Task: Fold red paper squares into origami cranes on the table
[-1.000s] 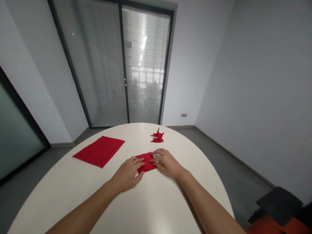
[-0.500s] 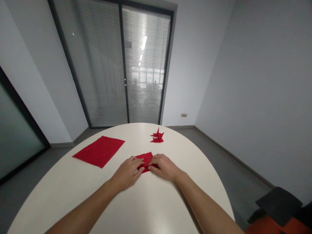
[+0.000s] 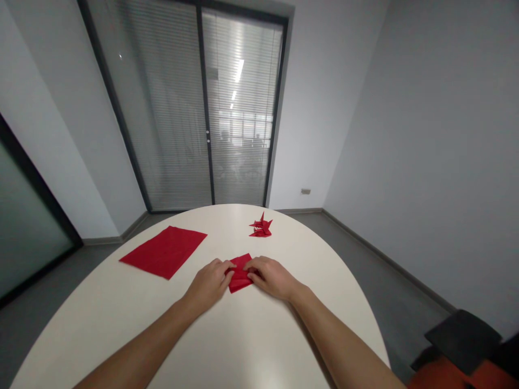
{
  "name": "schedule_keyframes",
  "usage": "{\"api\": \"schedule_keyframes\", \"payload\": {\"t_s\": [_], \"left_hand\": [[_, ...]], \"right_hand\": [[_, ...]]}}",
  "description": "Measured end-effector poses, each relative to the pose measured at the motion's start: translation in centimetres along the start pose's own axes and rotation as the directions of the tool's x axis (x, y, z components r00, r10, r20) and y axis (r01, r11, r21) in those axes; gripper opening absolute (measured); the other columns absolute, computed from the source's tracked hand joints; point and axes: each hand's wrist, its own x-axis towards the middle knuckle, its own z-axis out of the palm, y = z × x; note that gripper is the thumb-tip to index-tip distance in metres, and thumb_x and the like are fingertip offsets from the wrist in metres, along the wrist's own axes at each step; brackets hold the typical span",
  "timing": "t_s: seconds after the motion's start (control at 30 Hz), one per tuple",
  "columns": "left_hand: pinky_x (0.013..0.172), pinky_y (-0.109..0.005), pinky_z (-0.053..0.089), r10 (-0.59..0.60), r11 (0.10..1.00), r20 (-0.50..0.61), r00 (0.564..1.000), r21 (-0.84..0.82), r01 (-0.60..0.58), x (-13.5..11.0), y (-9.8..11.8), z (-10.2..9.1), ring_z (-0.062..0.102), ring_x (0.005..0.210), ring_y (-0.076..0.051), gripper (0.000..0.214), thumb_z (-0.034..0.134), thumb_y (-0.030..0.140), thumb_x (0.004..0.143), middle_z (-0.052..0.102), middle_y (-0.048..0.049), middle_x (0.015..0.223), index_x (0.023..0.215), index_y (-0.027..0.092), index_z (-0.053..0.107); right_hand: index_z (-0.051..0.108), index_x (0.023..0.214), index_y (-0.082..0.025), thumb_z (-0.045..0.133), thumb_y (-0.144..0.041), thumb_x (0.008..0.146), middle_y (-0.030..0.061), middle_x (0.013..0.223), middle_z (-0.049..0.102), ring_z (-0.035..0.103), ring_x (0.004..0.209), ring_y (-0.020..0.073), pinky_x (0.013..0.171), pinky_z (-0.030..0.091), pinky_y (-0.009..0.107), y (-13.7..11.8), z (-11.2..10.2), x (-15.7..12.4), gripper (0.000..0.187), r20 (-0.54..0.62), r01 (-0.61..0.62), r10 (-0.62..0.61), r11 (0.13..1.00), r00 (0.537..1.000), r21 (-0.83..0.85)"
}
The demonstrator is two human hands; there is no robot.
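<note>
Between my hands a small red folded paper (image 3: pixel 240 276) lies on the white table, with crease lines across it. My left hand (image 3: pixel 211 281) pinches its left edge between thumb and fingers. On the opposite side, my right hand (image 3: pixel 270 276) has its thumb and fingertips closed on the right edge. The fingers cover both side edges of the paper. Farther back stands a red folded-paper figure (image 3: pixel 263 227) with several pointed tips. To the left, a larger red paper sheet (image 3: pixel 164 253) lies flat, apart from my hands.
The round white table (image 3: pixel 219 346) carries all the paper. Beyond its far edge is a glass partition with blinds (image 3: pixel 243 162). At the lower right sits a black and orange object (image 3: pixel 462 346), partly out of view. A grey wall (image 3: pixel 430 162) rises on the right.
My left hand has drawn back slightly leftward, and its fingers now pinch the paper's left edge. More of the folded paper's front shows, reaching a little nearer. The right hand has barely moved.
</note>
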Motion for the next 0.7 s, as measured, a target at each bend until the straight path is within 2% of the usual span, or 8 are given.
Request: {"api": "schedule_keyframes", "payload": {"t_s": [0.3,0.47,0.57,0.7], "left_hand": [[0.088,-0.035,0.050,0.029,1.000,-0.026,0.999,-0.007,-0.029,-0.11,-0.37,0.37,0.064,0.099,-0.023,0.030,0.050,0.019,0.095,0.067,-0.0077,0.108,0.123,0.022,0.060],[0.094,-0.038,0.051,0.136,0.991,-0.052,0.989,0.010,-0.135,0.02,0.03,-0.02,0.061,0.106,-0.023,0.030,0.050,0.013,0.093,0.069,-0.0046,0.116,0.116,0.024,0.064],[0.096,-0.040,0.051,0.201,0.979,-0.031,0.979,0.046,-0.199,0.08,0.22,-0.13,0.061,0.108,-0.023,0.031,0.049,0.009,0.092,0.070,-0.0034,0.120,0.109,0.024,0.069],[0.098,-0.042,0.051,0.217,0.973,0.002,0.976,0.081,-0.217,0.17,0.08,-0.02,0.063,0.112,-0.024,0.035,0.047,0.010,0.094,0.072,-0.0034,0.123,0.116,0.023,0.070]], "right_hand": [[0.072,0.112,-0.024,0.055,-0.011,0.093,0.0055,0.110,0.070,0.062,0.102,0.0195,0.090,0.048,0.032,0.10,0.02,0.09,0.029,0.031,0.078,-0.079,0.997,0.996,0.009],[0.074,0.115,-0.025,0.054,-0.015,0.094,0.0060,0.115,0.069,0.061,0.105,0.0199,0.094,0.048,0.033,0.22,0.32,0.06,0.030,0.036,0.064,-0.063,0.998,0.997,-0.026],[0.074,0.116,-0.023,0.053,-0.016,0.095,0.0057,0.116,0.070,0.061,0.107,0.0201,0.096,0.047,0.033,-0.03,0.21,0.07,0.030,0.041,0.082,-0.081,0.996,0.996,-0.030],[0.074,0.114,-0.021,0.053,-0.018,0.096,0.0060,0.115,0.072,0.062,0.105,0.0207,0.096,0.047,0.034,-0.39,-0.16,0.13,0.028,0.055,0.097,-0.095,0.994,0.994,-0.046]]}}
